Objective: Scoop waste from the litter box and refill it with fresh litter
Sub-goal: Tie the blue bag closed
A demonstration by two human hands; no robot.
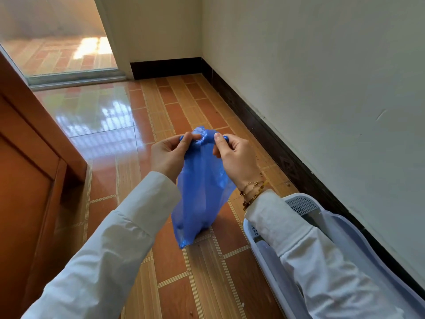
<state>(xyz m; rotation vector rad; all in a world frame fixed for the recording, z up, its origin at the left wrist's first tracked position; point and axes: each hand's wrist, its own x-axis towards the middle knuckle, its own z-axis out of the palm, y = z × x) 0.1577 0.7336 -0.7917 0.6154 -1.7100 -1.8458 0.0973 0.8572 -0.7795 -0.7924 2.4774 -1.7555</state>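
Observation:
A blue plastic bag point(200, 192) hangs above the tiled floor in the middle of the head view, its bottom bulging with something inside. My left hand point(169, 155) pinches the bag's gathered top on the left. On the right, my right hand point(234, 157) pinches that same twisted top, with thin bracelets on its wrist. The pale lavender litter box point(340, 229) sits on the floor at lower right along the wall, with a perforated grid point(301, 204) at its far end. My right sleeve hides most of its inside.
A white wall with a dark baseboard point(276, 143) runs along the right. An orange wooden cabinet point(30, 171) stands at left. A glass sliding door point(62, 42) is at the back left. Glossy brown floor tiles point(161, 111) stretch between them.

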